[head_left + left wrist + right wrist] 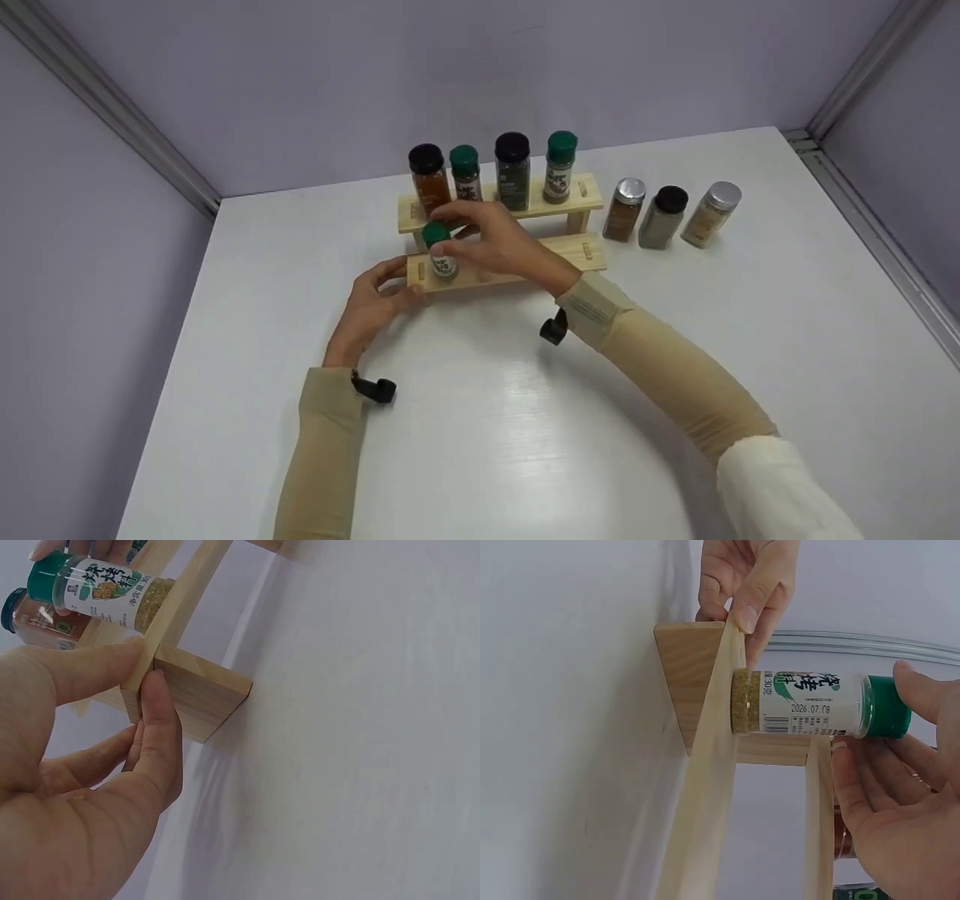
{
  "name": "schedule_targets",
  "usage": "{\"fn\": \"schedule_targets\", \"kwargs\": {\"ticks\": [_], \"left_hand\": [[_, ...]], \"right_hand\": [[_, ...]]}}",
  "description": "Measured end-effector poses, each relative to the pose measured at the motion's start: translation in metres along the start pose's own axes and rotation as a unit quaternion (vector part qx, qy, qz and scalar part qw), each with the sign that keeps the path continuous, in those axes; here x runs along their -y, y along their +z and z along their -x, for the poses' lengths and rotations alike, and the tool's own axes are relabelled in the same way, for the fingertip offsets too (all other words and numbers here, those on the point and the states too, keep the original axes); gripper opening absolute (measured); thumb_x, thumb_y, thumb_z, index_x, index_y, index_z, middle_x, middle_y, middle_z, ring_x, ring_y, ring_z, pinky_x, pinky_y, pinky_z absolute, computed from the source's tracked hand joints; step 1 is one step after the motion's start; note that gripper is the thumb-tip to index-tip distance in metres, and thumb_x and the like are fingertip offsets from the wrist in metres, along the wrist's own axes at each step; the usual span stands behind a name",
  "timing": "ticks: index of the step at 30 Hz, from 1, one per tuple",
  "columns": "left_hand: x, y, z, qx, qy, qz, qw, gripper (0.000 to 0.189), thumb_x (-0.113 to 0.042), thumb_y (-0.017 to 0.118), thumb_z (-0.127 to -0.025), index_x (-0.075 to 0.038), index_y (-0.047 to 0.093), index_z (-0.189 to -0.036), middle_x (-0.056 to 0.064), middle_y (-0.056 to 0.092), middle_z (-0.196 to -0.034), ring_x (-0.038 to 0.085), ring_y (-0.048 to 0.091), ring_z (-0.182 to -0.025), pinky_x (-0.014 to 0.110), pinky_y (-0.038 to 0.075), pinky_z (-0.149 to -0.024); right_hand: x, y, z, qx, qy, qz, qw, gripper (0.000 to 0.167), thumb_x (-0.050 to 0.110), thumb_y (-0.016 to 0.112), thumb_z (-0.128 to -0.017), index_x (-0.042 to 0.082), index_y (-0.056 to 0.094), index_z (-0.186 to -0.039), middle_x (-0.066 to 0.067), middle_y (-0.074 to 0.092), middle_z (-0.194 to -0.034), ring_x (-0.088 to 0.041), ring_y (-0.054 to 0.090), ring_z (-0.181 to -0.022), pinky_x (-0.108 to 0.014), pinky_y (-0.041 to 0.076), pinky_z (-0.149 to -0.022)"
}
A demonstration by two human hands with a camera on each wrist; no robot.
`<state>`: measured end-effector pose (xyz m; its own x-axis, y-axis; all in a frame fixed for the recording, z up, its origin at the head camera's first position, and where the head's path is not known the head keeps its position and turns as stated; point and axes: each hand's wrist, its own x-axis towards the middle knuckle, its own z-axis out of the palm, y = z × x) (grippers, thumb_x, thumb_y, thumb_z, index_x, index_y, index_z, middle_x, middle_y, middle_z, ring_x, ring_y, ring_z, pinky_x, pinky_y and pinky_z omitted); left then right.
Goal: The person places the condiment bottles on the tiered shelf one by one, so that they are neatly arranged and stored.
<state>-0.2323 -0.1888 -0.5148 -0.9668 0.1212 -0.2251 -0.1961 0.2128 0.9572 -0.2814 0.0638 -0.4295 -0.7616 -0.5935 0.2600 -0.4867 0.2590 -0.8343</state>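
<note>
A green-capped seasoning bottle [444,262] stands upright at the left end of the lower shelf of a two-tier wooden rack [517,271]. My right hand [495,238] has its thumb and fingers about the cap. In the right wrist view, the thumb touches the green cap [887,706] while the fingers curve behind it. With thumb and fingers, my left hand [371,304] pinches the left end of the lower shelf; the left wrist view shows the grip on the board's wooden end [142,682]. The bottle's base meets the shelf.
On the upper shelf stand a black-capped orange-brown bottle [430,184], a green-capped bottle [466,176], a black-capped dark bottle [513,176] and another green-capped bottle [559,169]. Right of the rack are a silver-capped brown bottle [624,211], a black-capped grey bottle [661,221] and a silver-capped pale bottle [709,216].
</note>
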Motion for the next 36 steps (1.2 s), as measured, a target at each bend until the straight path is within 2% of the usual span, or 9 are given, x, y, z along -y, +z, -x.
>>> {"fn": "schedule_targets", "kwargs": {"ticks": [4, 10, 12, 18, 21, 28, 36], "left_hand": [[0.0, -0.001, 0.001, -0.001, -0.001, 0.0, 1.0, 0.068, -0.02, 0.079, -0.098, -0.015, 0.049, -0.159, 0.011, 0.05, -0.155, 0.033, 0.056, -0.143, 0.042, 0.053, -0.114], [0.001, -0.003, 0.001, 0.003, -0.002, 0.004, 1.0, 0.069, -0.019, 0.079, -0.098, -0.014, 0.048, -0.16, 0.012, 0.05, -0.156, 0.032, 0.057, -0.141, 0.044, 0.053, -0.114], [0.002, -0.003, 0.001, 0.004, -0.005, 0.004, 1.0, 0.069, -0.019, 0.079, -0.099, -0.014, 0.048, -0.16, 0.012, 0.05, -0.156, 0.031, 0.057, -0.141, 0.042, 0.054, -0.113], [0.005, -0.002, 0.001, 0.003, 0.002, 0.002, 1.0, 0.067, -0.02, 0.079, -0.099, -0.014, 0.049, -0.159, 0.011, 0.051, -0.154, 0.031, 0.058, -0.141, 0.038, 0.055, -0.111], [0.006, -0.003, 0.002, 0.004, 0.009, 0.001, 0.9999, 0.069, -0.021, 0.08, -0.099, -0.015, 0.048, -0.16, 0.012, 0.051, -0.154, 0.031, 0.057, -0.142, 0.038, 0.055, -0.111], [0.005, -0.004, 0.002, 0.004, 0.002, 0.002, 1.0, 0.067, -0.021, 0.08, -0.099, -0.017, 0.05, -0.159, 0.009, 0.051, -0.154, 0.027, 0.058, -0.141, 0.037, 0.055, -0.11], [0.001, 0.0, 0.001, 0.001, 0.005, 0.0, 1.0, 0.066, -0.019, 0.08, -0.098, -0.016, 0.051, -0.158, 0.009, 0.052, -0.154, 0.028, 0.057, -0.141, 0.04, 0.052, -0.114]], "right_hand": [[0.009, -0.009, 0.003, -0.003, -0.011, 0.004, 0.9999, 0.046, 0.019, 0.079, -0.1, 0.0, 0.066, -0.14, -0.01, 0.072, -0.134, -0.021, 0.07, -0.122, -0.032, 0.057, -0.106], [0.025, -0.031, 0.015, -0.021, -0.03, 0.003, 0.9993, 0.044, 0.017, 0.078, -0.1, -0.001, 0.066, -0.138, -0.019, 0.07, -0.134, -0.034, 0.069, -0.124, -0.038, 0.057, -0.109], [0.03, -0.041, 0.022, -0.031, -0.036, 0.005, 0.9989, 0.042, 0.017, 0.078, -0.1, -0.001, 0.067, -0.136, -0.02, 0.07, -0.133, -0.035, 0.069, -0.122, -0.042, 0.057, -0.109], [0.039, -0.076, 0.047, -0.062, -0.061, 0.062, 0.9943, 0.043, 0.018, 0.079, -0.1, 0.002, 0.068, -0.138, -0.015, 0.071, -0.134, -0.027, 0.068, -0.122, -0.041, 0.057, -0.105], [0.04, -0.094, 0.059, -0.074, -0.069, 0.083, 0.9915, 0.044, 0.015, 0.077, -0.1, 0.001, 0.066, -0.14, -0.016, 0.07, -0.137, -0.029, 0.067, -0.126, -0.04, 0.056, -0.106], [0.036, -0.13, 0.085, -0.11, -0.036, 0.109, 0.9873, 0.04, 0.015, 0.077, -0.1, 0.003, 0.068, -0.137, -0.011, 0.071, -0.135, -0.03, 0.067, -0.126, -0.035, 0.055, -0.108], [0.028, -0.178, 0.115, -0.17, -0.002, 0.148, 0.9742, 0.04, 0.013, 0.077, -0.101, 0.006, 0.068, -0.14, -0.012, 0.071, -0.135, -0.008, 0.066, -0.119, -0.023, 0.053, -0.105]]}}
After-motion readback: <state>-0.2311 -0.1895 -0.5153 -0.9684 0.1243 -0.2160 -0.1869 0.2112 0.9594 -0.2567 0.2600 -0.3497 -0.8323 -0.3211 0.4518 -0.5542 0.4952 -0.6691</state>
